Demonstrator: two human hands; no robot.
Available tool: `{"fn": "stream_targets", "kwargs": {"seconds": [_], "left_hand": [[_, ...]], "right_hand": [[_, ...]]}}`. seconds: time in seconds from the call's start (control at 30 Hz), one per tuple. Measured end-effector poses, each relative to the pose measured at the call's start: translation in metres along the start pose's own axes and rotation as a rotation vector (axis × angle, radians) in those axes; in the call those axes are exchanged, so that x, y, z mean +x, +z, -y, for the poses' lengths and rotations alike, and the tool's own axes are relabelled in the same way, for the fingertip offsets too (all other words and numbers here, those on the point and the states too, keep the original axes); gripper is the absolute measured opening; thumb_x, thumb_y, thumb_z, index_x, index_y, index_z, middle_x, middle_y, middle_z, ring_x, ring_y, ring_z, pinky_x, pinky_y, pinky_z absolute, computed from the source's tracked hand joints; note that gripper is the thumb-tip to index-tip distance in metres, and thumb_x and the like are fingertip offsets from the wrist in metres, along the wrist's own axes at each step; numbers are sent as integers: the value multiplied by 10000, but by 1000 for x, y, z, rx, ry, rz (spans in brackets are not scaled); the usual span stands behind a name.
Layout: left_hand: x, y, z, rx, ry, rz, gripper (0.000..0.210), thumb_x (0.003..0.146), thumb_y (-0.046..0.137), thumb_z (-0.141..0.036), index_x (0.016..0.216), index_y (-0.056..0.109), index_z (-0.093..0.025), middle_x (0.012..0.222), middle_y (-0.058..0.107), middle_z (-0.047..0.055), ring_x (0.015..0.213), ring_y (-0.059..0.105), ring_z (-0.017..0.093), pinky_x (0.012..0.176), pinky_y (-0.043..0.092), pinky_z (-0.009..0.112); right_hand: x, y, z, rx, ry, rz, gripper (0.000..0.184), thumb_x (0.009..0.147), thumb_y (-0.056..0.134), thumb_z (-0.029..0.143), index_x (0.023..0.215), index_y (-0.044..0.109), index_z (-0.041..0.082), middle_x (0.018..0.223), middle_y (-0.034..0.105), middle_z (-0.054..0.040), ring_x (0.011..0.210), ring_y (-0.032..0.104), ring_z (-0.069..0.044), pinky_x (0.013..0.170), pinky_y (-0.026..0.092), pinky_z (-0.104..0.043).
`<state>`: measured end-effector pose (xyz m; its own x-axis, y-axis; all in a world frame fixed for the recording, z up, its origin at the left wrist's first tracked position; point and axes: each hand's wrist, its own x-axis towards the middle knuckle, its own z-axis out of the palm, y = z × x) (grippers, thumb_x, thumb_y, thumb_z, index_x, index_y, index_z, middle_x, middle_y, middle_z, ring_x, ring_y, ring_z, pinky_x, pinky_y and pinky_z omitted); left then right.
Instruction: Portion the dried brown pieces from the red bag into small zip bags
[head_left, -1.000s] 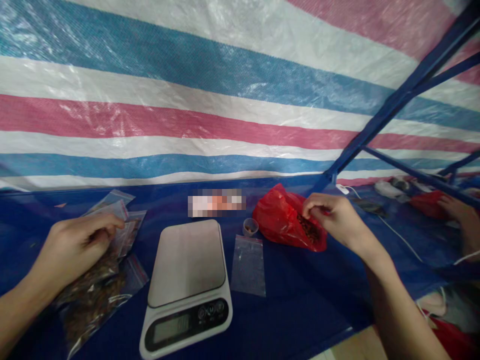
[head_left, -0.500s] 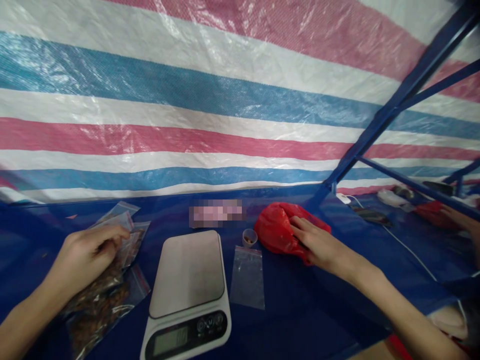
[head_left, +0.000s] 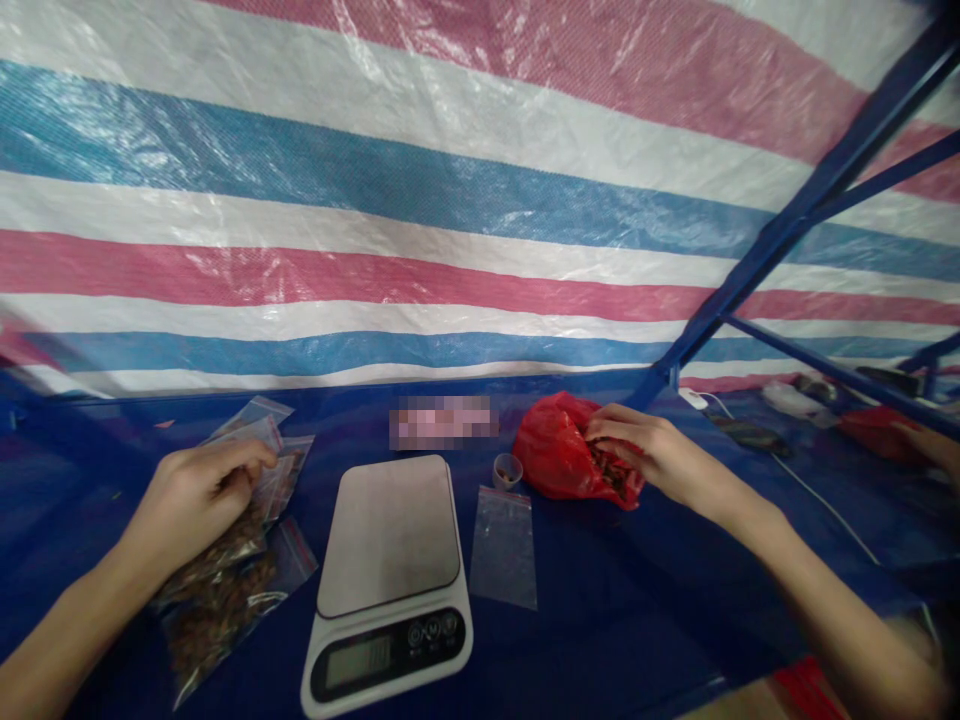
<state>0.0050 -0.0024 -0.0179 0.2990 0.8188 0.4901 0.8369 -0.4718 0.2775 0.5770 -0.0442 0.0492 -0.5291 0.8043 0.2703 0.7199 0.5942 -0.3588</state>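
Note:
On the left, my left hand (head_left: pixel 199 505) is closed on the upper part of a clear zip-lock bag (head_left: pixel 232 545), one of several that hold brown dried pieces. My right hand (head_left: pixel 656 458) pinches the rim of a red plastic bag (head_left: pixel 551 450), whose mouth gapes to show brown bits inside. A white kitchen scale (head_left: pixel 390 535) with a bare metal plate stands between my hands. Right of it, a flat empty zip-lock bag (head_left: pixel 504 548) lies below a small clear cup (head_left: pixel 507 471) with a few bits in it.
A pink blurred item (head_left: pixel 444 423) lies behind the scale. A blue metal frame (head_left: pixel 750 260) slants up on the right, before a striped tarp (head_left: pixel 420 260). A white cable (head_left: pixel 825 508) crosses the right side, near another person's hand (head_left: pixel 930 440).
My right hand has drawn the red bag's mouth wider, so the brown contents now show. My left hand stays on the filled bags. The view has shifted slightly.

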Motion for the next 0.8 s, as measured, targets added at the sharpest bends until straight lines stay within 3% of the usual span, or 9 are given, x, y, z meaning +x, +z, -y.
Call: {"fn": "stream_targets", "kwargs": {"seconds": [0.13, 0.27, 0.4, 0.53, 0.63, 0.8], "left_hand": [[1, -1, -4, 2, 17, 17, 287, 757, 485, -172, 788, 764, -230, 716, 770, -19, 627, 722, 156, 661, 499, 226], [3, -3, -7, 0, 42, 6, 285, 756, 481, -184, 781, 761, -232, 682, 754, -25, 606, 715, 160, 660, 499, 233], [3, -3, -6, 7, 33, 11, 290, 752, 483, -189, 798, 767, -230, 706, 766, -22, 615, 723, 166, 655, 502, 241], [2, -4, -5, 14, -2, 17, 291, 759, 478, -180, 802, 763, -220, 722, 771, -14, 639, 731, 164, 677, 508, 237], [3, -7, -5, 23, 4, 9, 281, 760, 480, -187, 784, 757, -221, 730, 778, -3, 657, 743, 172, 673, 513, 240], [5, -9, -9, 25, 42, -36, 277, 759, 475, -191, 755, 750, -229, 709, 778, -7, 632, 745, 170, 637, 513, 236]], "right_hand": [[8, -20, 8, -36, -22, -78, 204, 1033, 561, 203, 1086, 758, 223, 1130, 729, -113, 1015, 745, -226, 855, 591, -319], [30, -25, 40, 13, -68, -171, 166, 1020, 615, 213, 1098, 761, 232, 1151, 744, -101, 1080, 728, -233, 932, 581, -342], [55, -2, 71, 176, -162, -22, 151, 1025, 630, 218, 1085, 768, 223, 1115, 749, -88, 1023, 728, -201, 893, 583, -323], [67, 30, 71, 284, -167, 154, 111, 1017, 654, 207, 1046, 762, 205, 1062, 736, -59, 966, 718, -165, 875, 569, -297], [68, 44, 63, 306, -140, 162, 125, 1027, 642, 215, 1059, 761, 194, 1058, 732, -67, 959, 710, -170, 870, 568, -317], [68, 49, 62, 322, -128, 170, 183, 1052, 598, 215, 1115, 768, 193, 1062, 738, -75, 944, 705, -167, 863, 567, -322]]}}
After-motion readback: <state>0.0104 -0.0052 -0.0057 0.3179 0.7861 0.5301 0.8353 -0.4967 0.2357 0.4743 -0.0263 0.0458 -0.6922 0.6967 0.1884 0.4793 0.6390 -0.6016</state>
